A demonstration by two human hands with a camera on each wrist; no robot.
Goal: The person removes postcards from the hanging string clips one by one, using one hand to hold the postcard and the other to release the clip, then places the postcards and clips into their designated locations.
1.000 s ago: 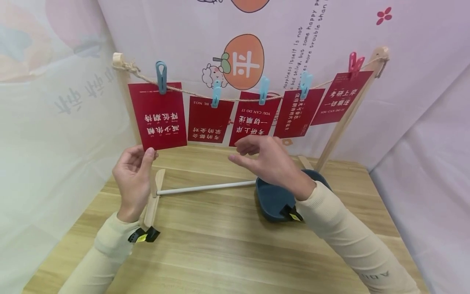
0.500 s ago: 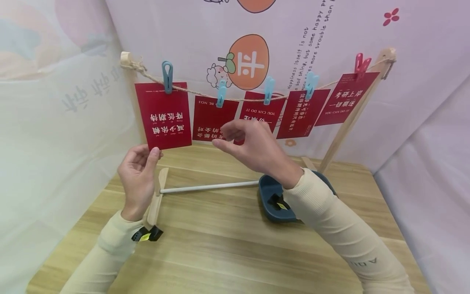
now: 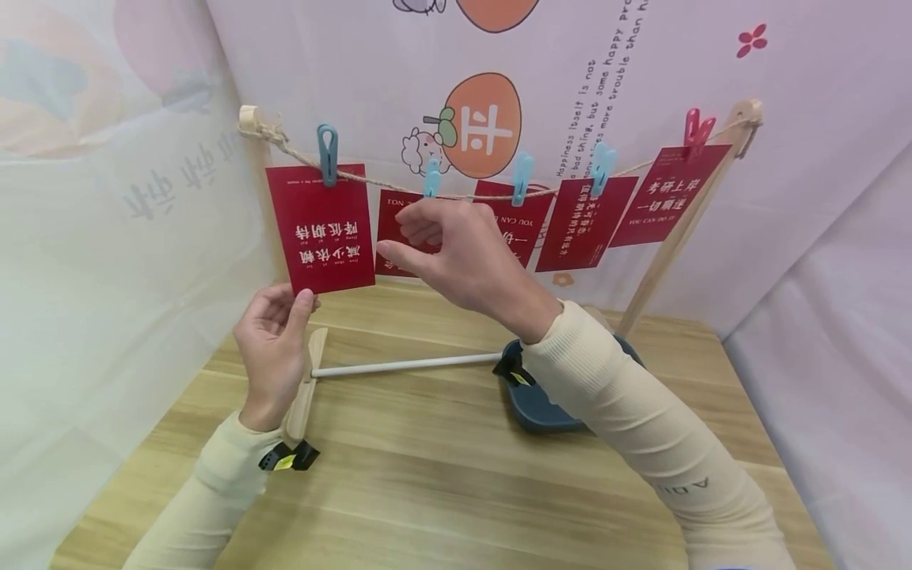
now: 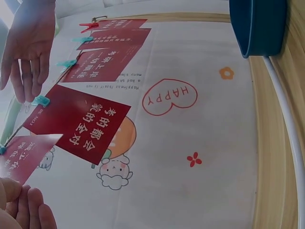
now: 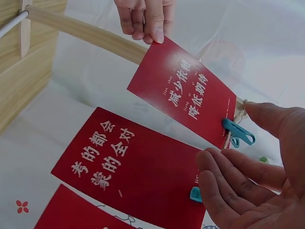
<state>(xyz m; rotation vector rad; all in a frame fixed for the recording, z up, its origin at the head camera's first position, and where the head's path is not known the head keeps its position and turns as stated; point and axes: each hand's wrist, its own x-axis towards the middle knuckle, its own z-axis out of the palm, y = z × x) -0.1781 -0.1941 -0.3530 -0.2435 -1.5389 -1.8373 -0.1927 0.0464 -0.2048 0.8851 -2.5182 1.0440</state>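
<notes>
Right hand (image 3: 466,253), relaxed and empty, is being moved leftward; leftmost rectangular red paper card (image 3: 324,237) is being pinched by left hand (image 3: 274,340), preferably lightly, without tugging.

Head view: right hand (image 3: 463,257) covers much of second card from left (image 4: 66,117), also part of third card (image 3: 526,214). Right sleeve (image 3: 620,404) hides part of blue basin (image 3: 545,416); contents behind it unseen. Both sleeves cropped, incl. left sleeve (image 3: 207,483). Left wrist view: leftmost card (image 3: 324,229), left hand (image 3: 274,344), basin cut by edges. Right wrist view: third card cropped. Leftmost card's tiny top line unreadable.
</notes>
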